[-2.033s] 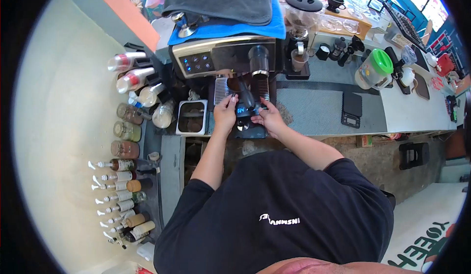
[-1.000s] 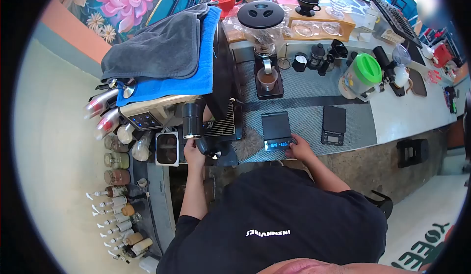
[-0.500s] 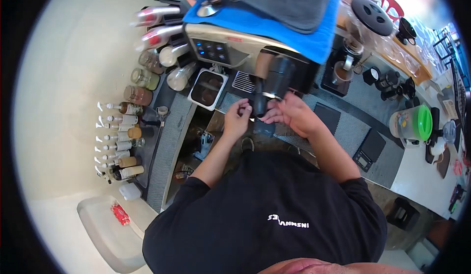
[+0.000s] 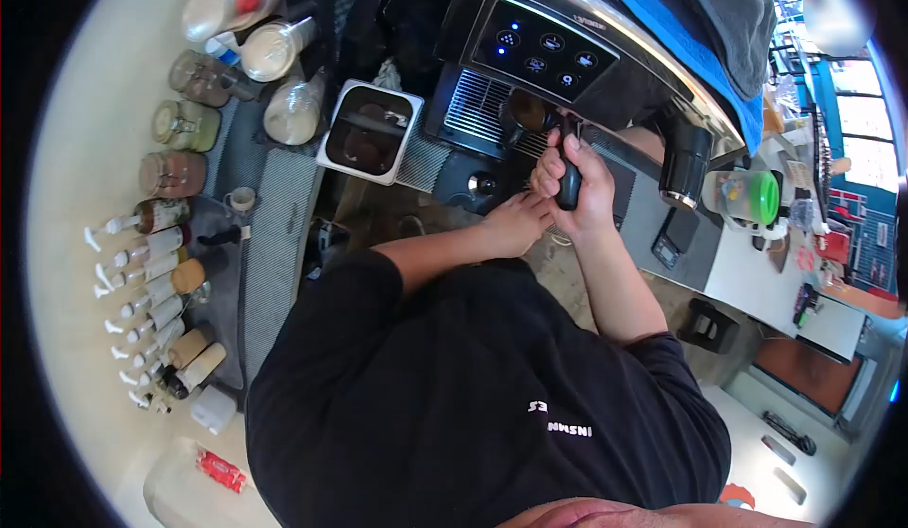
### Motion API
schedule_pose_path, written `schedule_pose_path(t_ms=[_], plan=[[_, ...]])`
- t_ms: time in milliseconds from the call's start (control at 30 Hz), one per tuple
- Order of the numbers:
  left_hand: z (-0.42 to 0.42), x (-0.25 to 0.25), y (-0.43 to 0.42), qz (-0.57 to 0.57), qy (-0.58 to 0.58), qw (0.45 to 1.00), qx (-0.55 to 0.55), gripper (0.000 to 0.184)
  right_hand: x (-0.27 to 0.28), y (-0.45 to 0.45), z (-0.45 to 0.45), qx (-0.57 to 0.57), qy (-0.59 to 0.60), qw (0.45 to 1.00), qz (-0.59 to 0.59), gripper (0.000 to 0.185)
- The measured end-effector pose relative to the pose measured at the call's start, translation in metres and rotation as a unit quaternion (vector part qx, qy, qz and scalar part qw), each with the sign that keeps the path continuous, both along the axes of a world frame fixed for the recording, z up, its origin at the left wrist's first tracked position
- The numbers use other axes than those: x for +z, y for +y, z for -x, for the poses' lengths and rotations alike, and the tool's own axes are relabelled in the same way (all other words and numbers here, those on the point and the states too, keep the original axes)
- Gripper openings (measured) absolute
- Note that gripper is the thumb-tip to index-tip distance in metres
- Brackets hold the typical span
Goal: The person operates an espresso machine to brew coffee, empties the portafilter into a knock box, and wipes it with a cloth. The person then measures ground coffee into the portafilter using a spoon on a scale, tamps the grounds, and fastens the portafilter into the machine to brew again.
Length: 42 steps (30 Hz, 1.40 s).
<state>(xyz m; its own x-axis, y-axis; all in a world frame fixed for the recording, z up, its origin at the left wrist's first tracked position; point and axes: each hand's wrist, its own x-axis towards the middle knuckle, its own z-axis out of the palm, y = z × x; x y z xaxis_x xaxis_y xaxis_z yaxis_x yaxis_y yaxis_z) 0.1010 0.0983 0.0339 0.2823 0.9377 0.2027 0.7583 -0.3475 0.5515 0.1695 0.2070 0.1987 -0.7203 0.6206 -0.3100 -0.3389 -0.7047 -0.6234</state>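
My right hand (image 4: 582, 183) is closed around the black handle of a portafilter (image 4: 568, 190). The portafilter's round head is dark and partly hidden, close to the drip grate below the front of the espresso machine (image 4: 558, 50). My left hand (image 4: 515, 223) lies lower and to the left, fingers stretched and resting by the edge of a black mat (image 4: 454, 180); its fingertips are partly hidden near my right hand. On that mat sits a small round shiny object (image 4: 482, 184), just above my left hand.
A metal bin (image 4: 371, 131) with dark contents stands left of the machine. Jars (image 4: 173, 175), stacked cups (image 4: 241, 3) and pump bottles (image 4: 156, 249) line the left wall. On the right counter are a scale (image 4: 673, 237) and a green-lidded tub (image 4: 747, 195). Cloths (image 4: 724, 17) cover the machine.
My view has shifted closer to the machine's panel. My right hand has gone from open fingers near the handle to a full grip. My left hand has moved down beside the mat.
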Motion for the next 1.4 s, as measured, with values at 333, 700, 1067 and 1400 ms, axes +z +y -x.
schedule_pose_path(t_ms=[333, 700, 1067, 1400], plan=[[-0.016, -0.024, 0.026, 0.138, -0.257, 0.956, 0.028, 0.042, -0.002, -0.028, 0.092, -0.008, 0.039, 0.998, -0.051, 0.024], [0.028, 0.01, -0.085, 0.23, -0.791, 0.439, 0.358, 0.046, -0.02, -0.023, 0.127, -0.06, 0.112, 0.992, -0.019, 0.018], [0.11, 0.062, -0.066, 0.128, -0.881, 0.339, 0.303, 0.051, -0.034, -0.026, 0.152, -0.139, 0.097, 0.985, -0.018, 0.015], [0.142, 0.051, -0.057, 0.123, -0.902, 0.4, 0.103, 0.056, -0.022, -0.047, 0.073, -0.033, -0.003, 0.999, 0.008, 0.01]])
